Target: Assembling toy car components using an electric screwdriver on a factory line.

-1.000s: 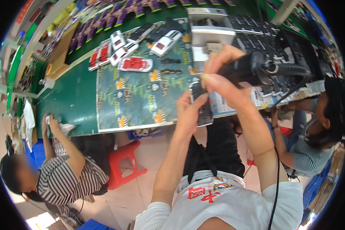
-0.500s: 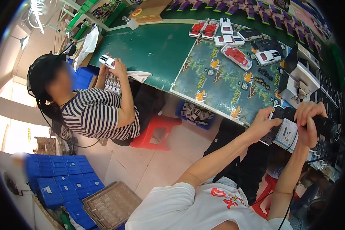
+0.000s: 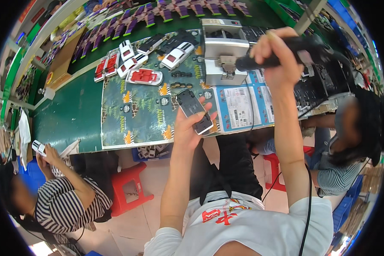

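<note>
My left hand [image 3: 187, 128] holds a dark toy car chassis [image 3: 193, 111] just above the near edge of the green table [image 3: 72, 119]. My right hand [image 3: 274, 53] is raised higher and to the right, gripping a black electric screwdriver [image 3: 286, 57] whose cord runs down past my arm. The screwdriver's tip points left toward a grey metal machine [image 3: 224, 53], apart from the chassis. Both forearms rise from my white shirt at the bottom.
Red and white toy car bodies [image 3: 134, 68] lie on a patterned mat [image 3: 145, 106]. Dark parts fill trays [image 3: 315, 85] at right. A person in a striped shirt [image 3: 64, 205] sits at left holding a small car; another person [image 3: 350, 141] sits at right. Red stools [image 3: 130, 187] stand below.
The view swung back from the left toward the table centre. My right hand lifted the screwdriver up and away from the chassis, which my left hand still holds.
</note>
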{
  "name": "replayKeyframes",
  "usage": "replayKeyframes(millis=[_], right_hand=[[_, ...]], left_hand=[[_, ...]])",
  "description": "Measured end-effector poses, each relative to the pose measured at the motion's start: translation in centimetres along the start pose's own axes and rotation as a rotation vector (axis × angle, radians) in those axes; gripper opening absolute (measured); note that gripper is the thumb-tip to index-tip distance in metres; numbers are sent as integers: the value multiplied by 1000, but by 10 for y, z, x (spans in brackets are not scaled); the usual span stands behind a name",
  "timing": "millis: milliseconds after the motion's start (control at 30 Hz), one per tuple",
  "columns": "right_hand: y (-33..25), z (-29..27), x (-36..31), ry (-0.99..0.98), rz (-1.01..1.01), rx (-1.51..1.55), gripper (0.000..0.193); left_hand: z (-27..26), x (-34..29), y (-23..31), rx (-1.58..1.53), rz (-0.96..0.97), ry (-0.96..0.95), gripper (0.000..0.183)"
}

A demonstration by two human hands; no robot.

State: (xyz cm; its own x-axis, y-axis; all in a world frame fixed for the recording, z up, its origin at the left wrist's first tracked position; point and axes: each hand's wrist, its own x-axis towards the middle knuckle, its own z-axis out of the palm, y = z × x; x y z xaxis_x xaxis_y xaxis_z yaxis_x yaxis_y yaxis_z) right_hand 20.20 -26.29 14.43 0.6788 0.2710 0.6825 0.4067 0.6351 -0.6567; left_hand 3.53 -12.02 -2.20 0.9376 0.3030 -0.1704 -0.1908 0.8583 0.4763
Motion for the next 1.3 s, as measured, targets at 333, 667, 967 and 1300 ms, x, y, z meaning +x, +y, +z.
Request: replayKeyframes(millis=[333,667,967,1300], right_hand=[[34,8,2,0,34,-374,17],[7,20,-30,20,318,120,16],[-7,51,-85,-45,378,237,17],[7,44,-89,-211,394,34,21]], left_hand=[[-2,2,-3,1,11,46,56],[4,0,-1,-115,-8,64,54],[-7,5,2,-50,-39,50,54],[-13,8,0,-22,-49,78,53]])
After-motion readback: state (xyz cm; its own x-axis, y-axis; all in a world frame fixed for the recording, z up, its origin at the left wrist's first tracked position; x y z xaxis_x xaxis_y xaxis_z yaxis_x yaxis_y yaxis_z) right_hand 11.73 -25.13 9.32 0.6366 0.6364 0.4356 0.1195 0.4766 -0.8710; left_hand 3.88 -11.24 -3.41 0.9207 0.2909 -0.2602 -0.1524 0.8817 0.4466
